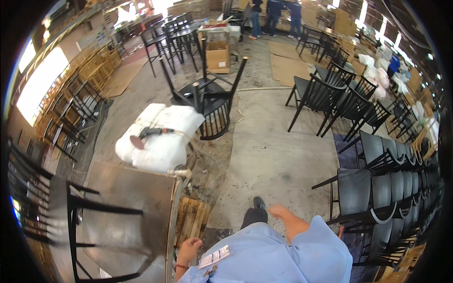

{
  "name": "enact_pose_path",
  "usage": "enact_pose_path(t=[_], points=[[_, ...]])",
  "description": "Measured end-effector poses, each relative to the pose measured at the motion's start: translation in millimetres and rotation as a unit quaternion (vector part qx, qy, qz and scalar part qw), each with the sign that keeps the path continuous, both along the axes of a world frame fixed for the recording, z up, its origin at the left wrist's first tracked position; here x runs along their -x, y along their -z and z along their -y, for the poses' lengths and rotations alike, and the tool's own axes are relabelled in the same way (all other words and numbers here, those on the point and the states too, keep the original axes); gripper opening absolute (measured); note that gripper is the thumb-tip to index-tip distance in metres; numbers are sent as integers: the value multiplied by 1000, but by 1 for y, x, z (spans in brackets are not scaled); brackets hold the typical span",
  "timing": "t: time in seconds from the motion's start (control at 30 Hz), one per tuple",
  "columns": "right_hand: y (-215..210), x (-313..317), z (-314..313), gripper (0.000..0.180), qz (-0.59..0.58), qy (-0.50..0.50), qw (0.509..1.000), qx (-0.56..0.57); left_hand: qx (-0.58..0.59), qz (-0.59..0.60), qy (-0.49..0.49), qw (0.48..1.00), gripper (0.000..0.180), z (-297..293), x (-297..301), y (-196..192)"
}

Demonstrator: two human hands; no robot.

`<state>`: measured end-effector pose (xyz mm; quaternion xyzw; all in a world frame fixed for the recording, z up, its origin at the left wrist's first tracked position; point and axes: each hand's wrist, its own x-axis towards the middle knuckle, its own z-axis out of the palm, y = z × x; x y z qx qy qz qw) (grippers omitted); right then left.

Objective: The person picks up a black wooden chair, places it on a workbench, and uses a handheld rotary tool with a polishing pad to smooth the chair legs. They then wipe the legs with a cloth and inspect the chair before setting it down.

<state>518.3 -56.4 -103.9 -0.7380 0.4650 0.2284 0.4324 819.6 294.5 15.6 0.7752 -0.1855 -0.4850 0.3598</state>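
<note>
Head camera view: a person in a light-blue shirt point(269, 252) stands in a crowded furniture workshop, the left hand point(189, 247) half curled and seemingly empty beside the edge of a metal-topped surface point(127, 188), the right hand point(277, 211) hanging low near a black shoe point(258, 203); whether its fingers are apart or together cannot be told. On the surface, left of the left hand, lies a black spindle-back chair point(59, 203), its legs stretched sideways over the metal. The smooth top could let it slide, and a sleeve or hip catching a leg might drag it toward the edge or scuff its finish. Just beyond, a disc power tool point(152, 132) rests on a white wrapped bundle point(160, 153); the soft, uneven top offers poor footing, so a knock could tip the tool to the floor or press its reddish disc into the wrapping. Behind the bundle, an upturned black chair point(214, 123) points its legs skyward, where they might snag passing clothes. Wooden slats point(191, 219) near the left hand pose a likely stubbed toe, while rows of black chairs point(356, 184) at right narrow the way, their jutting legs a probable trip for anyone looking elsewhere.
</note>
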Motion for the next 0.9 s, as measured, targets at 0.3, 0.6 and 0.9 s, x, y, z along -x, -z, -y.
enact_pose_path(t=[0.3, 0.6, 0.9], points=[[9, -33, 241, 16, 139, 234, 962, -36, 129, 180, 81, 972, 27, 368, -36, -44], [-7, 107, 393, 17, 51, 484, 872, -48, 172, 207, 151, 951, 29, 638, -32, -71], [6, 92, 429, 23, 8, 604, 778, -170, 298, 268, -33, 915, 63, 859, -130, -21]])
